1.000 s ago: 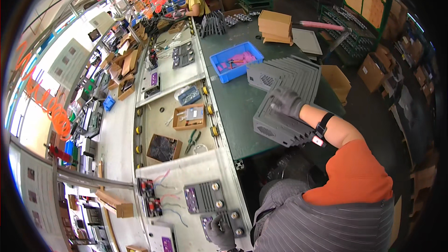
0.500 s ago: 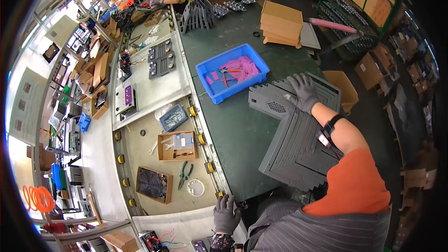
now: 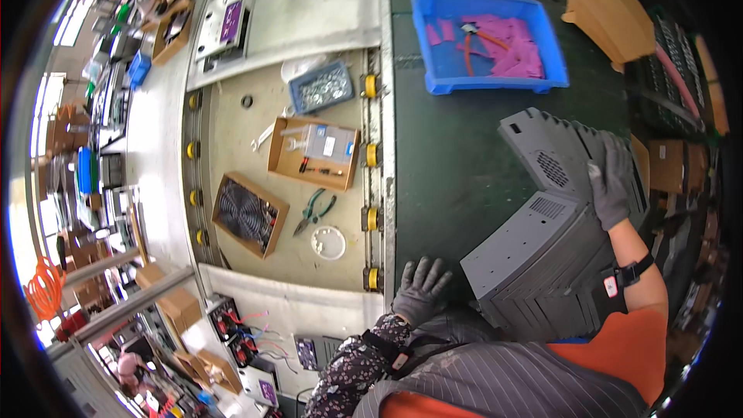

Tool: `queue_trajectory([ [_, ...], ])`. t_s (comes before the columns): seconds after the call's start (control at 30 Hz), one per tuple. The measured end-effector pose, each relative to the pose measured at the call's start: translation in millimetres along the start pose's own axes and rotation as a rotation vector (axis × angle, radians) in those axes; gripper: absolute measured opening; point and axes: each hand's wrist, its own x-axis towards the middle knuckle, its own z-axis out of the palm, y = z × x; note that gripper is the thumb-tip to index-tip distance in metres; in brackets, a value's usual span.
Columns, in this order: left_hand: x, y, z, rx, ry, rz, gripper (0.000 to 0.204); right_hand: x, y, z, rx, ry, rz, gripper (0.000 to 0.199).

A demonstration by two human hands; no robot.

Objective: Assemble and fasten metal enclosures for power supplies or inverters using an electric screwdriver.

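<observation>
On the right of the green table is a stack of nested, angled grey metal panels (image 3: 534,255). My gloved right hand (image 3: 611,190) is closed over the far edge of an upper panel (image 3: 546,159), which has a patch of round vent holes. Its thumb lies on the inner face, and the fingertips partly disappear among the edges. My gloved left hand (image 3: 422,292) is open with spread fingers, holding nothing, by the table's near left edge, left of the stack.
A blue bin (image 3: 491,81) with pink pieces and orange-handled pliers stands beyond the stack. To the left, a roller line carries a box of tools (image 3: 313,152), a boxed fan (image 3: 249,213), green-handled pliers (image 3: 315,211) and a tray of small hardware (image 3: 321,87). Cardboard (image 3: 611,15) lies at far right.
The view has swung down and toward the left. My left hand has moved off the roller line's edge toward the panels, fingers spread. My right hand has shifted from lying across the stack to the panel's edge.
</observation>
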Motion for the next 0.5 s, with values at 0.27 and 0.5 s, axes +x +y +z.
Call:
queue_trajectory([
  [0.27, -1.2, -10.7, -4.2, -0.173, 0.154, 0.072, 0.073, -5.3, 21.6, 17.3, 0.03, 0.055, -0.037, 0.054],
  [0.5, -30.7, -61.3, -50.9, -0.173, 0.39, -0.246, 0.045, -5.7, 19.8, 20.1, 0.052, 0.036, -0.044, 0.049],
])
